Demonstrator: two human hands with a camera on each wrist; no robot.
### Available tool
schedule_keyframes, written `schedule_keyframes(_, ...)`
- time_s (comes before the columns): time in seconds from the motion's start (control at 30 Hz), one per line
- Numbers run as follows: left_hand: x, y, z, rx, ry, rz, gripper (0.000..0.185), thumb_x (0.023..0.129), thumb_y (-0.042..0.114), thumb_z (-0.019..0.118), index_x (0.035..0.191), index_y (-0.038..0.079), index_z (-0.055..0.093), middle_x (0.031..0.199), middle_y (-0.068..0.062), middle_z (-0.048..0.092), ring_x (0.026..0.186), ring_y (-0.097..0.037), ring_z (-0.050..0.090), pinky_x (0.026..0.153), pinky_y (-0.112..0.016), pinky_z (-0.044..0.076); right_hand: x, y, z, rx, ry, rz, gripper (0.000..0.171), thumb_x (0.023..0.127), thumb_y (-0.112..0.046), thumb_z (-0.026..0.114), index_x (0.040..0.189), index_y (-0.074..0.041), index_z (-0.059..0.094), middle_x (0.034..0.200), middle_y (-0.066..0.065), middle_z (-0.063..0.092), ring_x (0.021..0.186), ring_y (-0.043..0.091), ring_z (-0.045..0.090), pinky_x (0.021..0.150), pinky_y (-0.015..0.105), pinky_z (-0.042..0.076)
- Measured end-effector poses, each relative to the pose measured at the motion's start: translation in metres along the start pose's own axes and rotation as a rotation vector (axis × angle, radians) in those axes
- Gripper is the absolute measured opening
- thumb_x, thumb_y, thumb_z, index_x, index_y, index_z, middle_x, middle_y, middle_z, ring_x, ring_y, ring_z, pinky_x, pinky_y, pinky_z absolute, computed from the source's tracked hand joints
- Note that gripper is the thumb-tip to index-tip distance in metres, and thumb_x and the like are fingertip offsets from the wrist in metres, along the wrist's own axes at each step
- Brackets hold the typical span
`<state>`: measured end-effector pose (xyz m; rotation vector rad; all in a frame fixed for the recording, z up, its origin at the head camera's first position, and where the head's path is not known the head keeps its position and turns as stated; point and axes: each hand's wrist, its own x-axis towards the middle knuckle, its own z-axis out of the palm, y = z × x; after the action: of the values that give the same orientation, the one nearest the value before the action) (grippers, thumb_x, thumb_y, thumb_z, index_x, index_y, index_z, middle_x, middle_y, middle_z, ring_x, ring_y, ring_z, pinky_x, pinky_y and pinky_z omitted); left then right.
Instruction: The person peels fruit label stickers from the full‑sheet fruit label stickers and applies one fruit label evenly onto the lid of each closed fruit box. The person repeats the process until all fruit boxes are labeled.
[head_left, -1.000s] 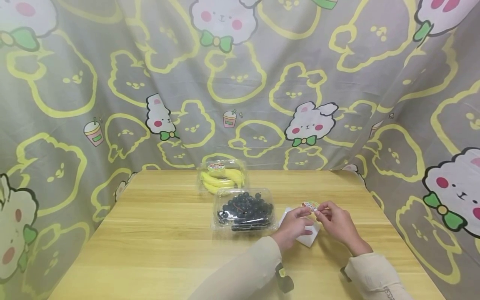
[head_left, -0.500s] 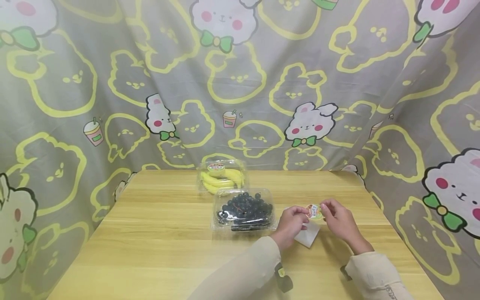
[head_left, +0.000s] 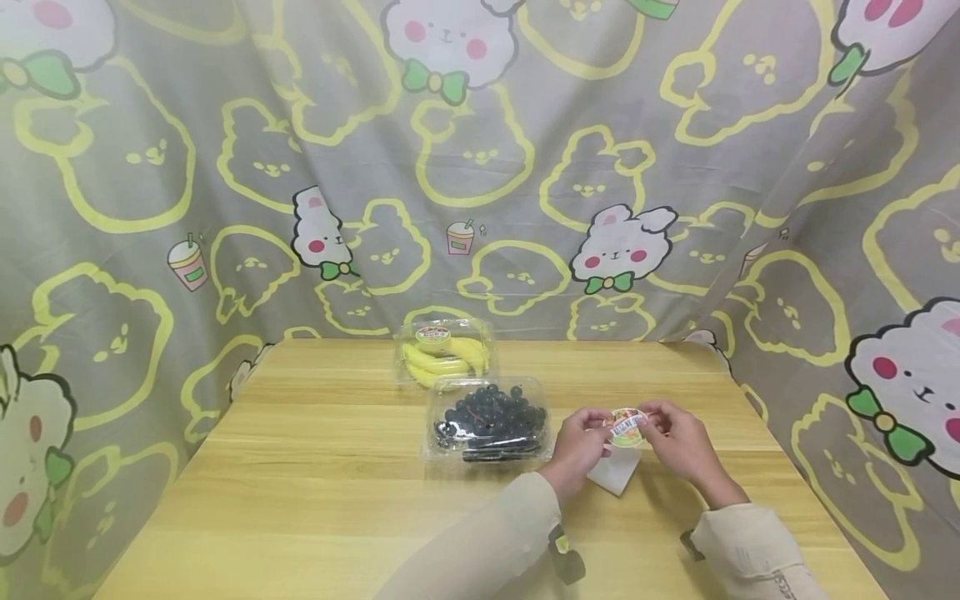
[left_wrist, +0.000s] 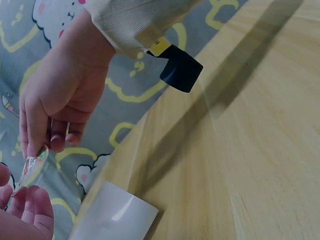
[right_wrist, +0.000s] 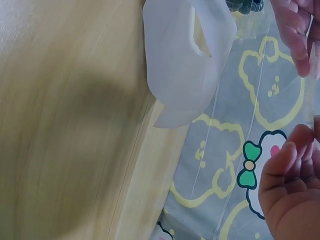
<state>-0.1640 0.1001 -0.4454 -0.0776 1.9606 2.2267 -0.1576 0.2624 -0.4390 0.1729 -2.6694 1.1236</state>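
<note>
A round printed sticker (head_left: pixel 628 427) is stretched between my two hands, its colourful face up toward the head camera. My left hand (head_left: pixel 576 446) pinches its left edge between thumb and fingers. On the opposite edge, my right hand (head_left: pixel 682 437) pinches it the same way. In the left wrist view the sticker (left_wrist: pixel 34 167) shows nearly edge-on, held above the table. Beneath the hands lies a white backing paper (head_left: pixel 617 471), partly hidden by them. The right wrist view shows this paper (right_wrist: pixel 175 65) curled, with a cut-out in it.
Just left of my left hand stands a clear plastic box of dark grapes (head_left: pixel 491 421). Behind it is a clear box of bananas (head_left: pixel 446 358) bearing a similar round label (head_left: pixel 432 334). A patterned curtain (head_left: pixel 480 167) encloses the back and sides of the wooden table (head_left: pixel 300 500).
The sticker was tilted and partly covered by fingers; it has turned to face the head camera. My left fingers have shifted their hold along its edge. Boxes and paper stay put.
</note>
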Motion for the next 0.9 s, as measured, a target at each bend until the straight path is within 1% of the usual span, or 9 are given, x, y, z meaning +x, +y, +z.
schedule_keyframes(0.13,0.000,-0.001,-0.001,0.001,0.006,0.009,0.040,0.075,-0.015,0.056,0.106,0.008,0.065,0.094,-0.001,0.060,0.078,-0.017,0.060,0.070,-0.031,0.056,-0.001,-0.002,0.001,0.028,-0.018,0.015,0.024,0.093,-0.008,0.062,0.111,0.007,0.062,0.081,0.007,0.064,0.070,0.016,0.058,0.053,0.024,0.047)
schedule_keyframes(0.2,0.000,-0.001,-0.003,0.014,0.008,0.016,0.042,0.074,-0.016,0.055,0.106,0.008,0.066,0.094,-0.001,0.061,0.078,-0.017,0.060,0.070,-0.031,0.056,-0.001,-0.002,0.001,0.042,-0.029,0.020,0.024,0.093,-0.008,0.062,0.111,0.007,0.061,0.082,0.007,0.066,0.070,0.017,0.059,0.053,0.025,0.048)
schedule_keyframes(0.43,0.000,0.004,-0.009,0.096,0.014,0.054,0.043,0.074,-0.016,0.056,0.107,0.008,0.069,0.095,0.001,0.064,0.072,-0.015,0.061,0.066,-0.028,0.056,0.001,-0.003,0.002,0.056,-0.050,0.038,0.023,0.095,-0.013,0.062,0.110,0.004,0.061,0.082,0.006,0.068,0.070,0.017,0.060,0.055,0.026,0.048)
schedule_keyframes(0.57,-0.001,0.008,-0.013,0.141,-0.006,0.071,0.042,0.076,-0.016,0.058,0.109,0.008,0.069,0.095,0.001,0.064,0.070,-0.016,0.061,0.063,-0.026,0.056,0.003,-0.004,0.002,0.070,-0.066,0.053,0.021,0.095,-0.013,0.061,0.109,0.003,0.061,0.080,0.005,0.067,0.070,0.017,0.060,0.054,0.026,0.047)
schedule_keyframes(0.73,-0.002,0.013,-0.019,0.211,-0.025,0.086,0.043,0.076,-0.015,0.061,0.111,0.009,0.068,0.098,0.001,0.062,0.066,-0.014,0.061,0.058,-0.026,0.055,0.004,-0.007,0.003,0.109,-0.088,0.054,0.023,0.095,-0.013,0.062,0.110,0.004,0.059,0.080,0.006,0.067,0.070,0.021,0.062,0.052,0.026,0.048)
schedule_keyframes(0.9,-0.003,0.018,-0.026,0.281,-0.035,0.105,0.045,0.075,-0.014,0.063,0.114,0.008,0.067,0.102,-0.002,0.063,0.062,-0.012,0.061,0.053,-0.024,0.054,0.007,-0.011,0.006,0.120,-0.107,0.046,0.023,0.095,-0.013,0.061,0.111,0.004,0.059,0.080,0.005,0.067,0.070,0.022,0.064,0.054,0.026,0.048)
